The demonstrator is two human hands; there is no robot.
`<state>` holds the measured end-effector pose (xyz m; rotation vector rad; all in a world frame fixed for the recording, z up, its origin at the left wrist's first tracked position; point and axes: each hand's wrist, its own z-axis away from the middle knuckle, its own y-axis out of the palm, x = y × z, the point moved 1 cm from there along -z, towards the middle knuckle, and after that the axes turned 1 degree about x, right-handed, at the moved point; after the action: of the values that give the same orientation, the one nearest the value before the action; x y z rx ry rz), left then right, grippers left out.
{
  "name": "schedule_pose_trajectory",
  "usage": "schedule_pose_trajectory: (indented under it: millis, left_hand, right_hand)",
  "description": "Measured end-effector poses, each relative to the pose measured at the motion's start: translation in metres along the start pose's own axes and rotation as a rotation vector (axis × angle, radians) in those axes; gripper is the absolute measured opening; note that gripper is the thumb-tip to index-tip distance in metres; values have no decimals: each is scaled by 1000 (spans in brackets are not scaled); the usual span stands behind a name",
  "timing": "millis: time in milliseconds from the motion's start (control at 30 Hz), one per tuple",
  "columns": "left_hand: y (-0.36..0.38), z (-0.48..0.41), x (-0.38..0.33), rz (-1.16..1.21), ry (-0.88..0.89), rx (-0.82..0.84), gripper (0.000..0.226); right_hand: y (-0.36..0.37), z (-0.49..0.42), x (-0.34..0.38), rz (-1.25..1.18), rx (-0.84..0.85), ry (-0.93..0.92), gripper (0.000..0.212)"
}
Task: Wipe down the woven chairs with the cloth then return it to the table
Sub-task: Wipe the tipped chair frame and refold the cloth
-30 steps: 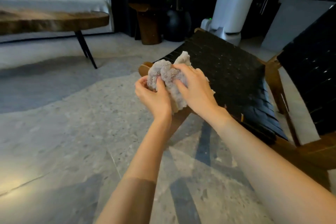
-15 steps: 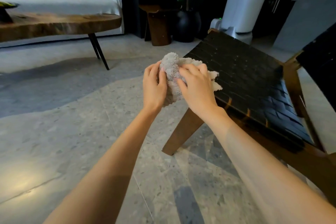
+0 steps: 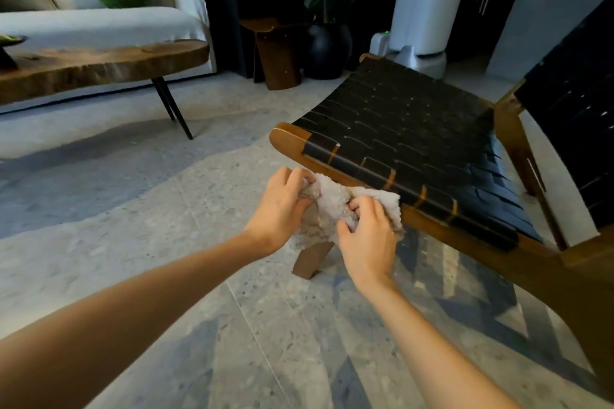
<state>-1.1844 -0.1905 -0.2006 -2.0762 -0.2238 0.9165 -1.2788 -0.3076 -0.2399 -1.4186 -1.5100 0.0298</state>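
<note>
Head view: 2 bare hands bunch beige terry cloth (image 3: 327, 206) at front edge of black woven chair seat (image 3: 415, 129). Fingers of left hand (image 3: 282, 206) curl into cloth's left fold. Thumb and fingers of right hand (image 3: 368, 239) pinch its right side. Cloth overlaps wooden front rail (image 3: 287, 139); contact unclear. Seat lies ahead and right of fingers, front edge running far-left to near-right. Judgement: right hand nearer webbing, likely leads wipe. Live-edge wooden table (image 3: 99, 66) well left of fingers.
</note>
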Motion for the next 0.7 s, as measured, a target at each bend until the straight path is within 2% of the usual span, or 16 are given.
schedule_pose_trajectory:
  millis: [67,167,267,333,467,567,700]
  left_hand:
    - [18,1,0,54,-53,-74,26]
    - [42,2,3,227,-260,-265,27]
    - [60,2,9,374,-266,-367,34]
    - [71,-1,6,372,-236,-329,35]
    - [86,-12,1,308,-253,-285,10]
    - [90,-15,8,494,-231,-184,18]
    - [91,-13,14,574,-110,-113,27]
  right_hand:
    - [7,9,-9,-137,-59,108,27]
    - [19,16,-12,-355,-135,296,32]
    - [30,11,-6,-506,-118,448,40]
    - [36,3,-4,-464,-118,492,42]
    - [45,-5,-8,-351,-150,481,21]
    - [51,-5,-14,-235,-182,407,23]
    - [58,-1,-18,-146,-233,319,28]
